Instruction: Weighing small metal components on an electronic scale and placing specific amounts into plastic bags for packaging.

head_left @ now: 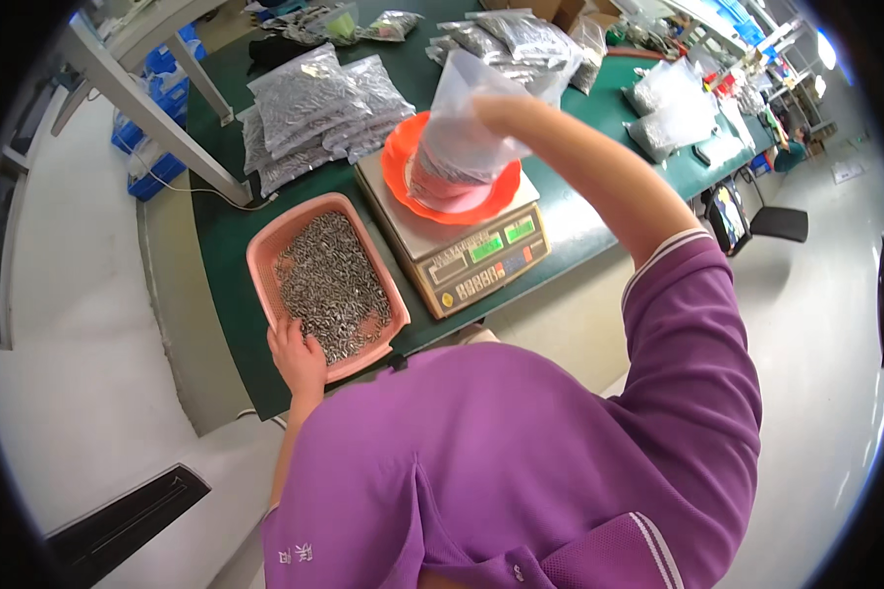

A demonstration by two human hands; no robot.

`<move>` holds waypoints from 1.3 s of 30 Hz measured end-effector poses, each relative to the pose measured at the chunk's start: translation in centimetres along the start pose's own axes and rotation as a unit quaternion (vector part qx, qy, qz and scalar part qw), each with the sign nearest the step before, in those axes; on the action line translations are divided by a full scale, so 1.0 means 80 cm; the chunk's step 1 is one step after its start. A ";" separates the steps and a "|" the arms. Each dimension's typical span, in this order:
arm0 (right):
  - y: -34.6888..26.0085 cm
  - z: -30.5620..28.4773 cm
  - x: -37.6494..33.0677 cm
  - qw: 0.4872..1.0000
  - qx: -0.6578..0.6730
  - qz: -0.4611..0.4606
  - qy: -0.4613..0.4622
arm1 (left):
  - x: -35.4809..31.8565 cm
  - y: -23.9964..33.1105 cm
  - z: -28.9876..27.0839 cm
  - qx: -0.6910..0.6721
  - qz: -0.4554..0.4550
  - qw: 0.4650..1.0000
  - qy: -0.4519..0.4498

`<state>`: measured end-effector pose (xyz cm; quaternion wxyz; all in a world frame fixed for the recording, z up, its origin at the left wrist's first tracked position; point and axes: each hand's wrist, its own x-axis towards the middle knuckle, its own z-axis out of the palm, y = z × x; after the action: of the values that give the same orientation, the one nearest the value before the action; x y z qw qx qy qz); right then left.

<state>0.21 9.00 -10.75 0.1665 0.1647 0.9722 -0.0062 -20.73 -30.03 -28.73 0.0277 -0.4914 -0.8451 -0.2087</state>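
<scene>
My left hand (299,355) rests at the near left edge of a pink plastic basket (257,263), its fingers spread over the rim and touching the small metal pieces (332,280) inside. A translucent plastic bag (454,133) stands upright in an orange scalloped bowl (486,208). At the bag's upper part is my right hand (496,115), closed on the plastic; the bag partly hides its fingers. Something greyish and pinkish shows through the bag's lower part. Under the bowl is a digital weighing scale (442,282) with lit green displays.
Filled bags of metal pieces (309,103) lie stacked behind the basket. More filled bags (506,44) sit at the back, and others (673,108) on the right of the green table (228,319). A grey metal post (182,128) rises at left. A black chair (778,224) stands right.
</scene>
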 end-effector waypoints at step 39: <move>-0.067 -0.097 -0.082 0.703 0.619 0.287 0.200 | 0.000 0.000 -0.004 -0.024 0.020 0.999 0.044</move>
<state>1.80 2.41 -1.49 -0.1774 0.4992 0.6659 -0.5252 -20.75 -30.11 -28.47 0.0568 -0.4994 -0.8277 -0.2496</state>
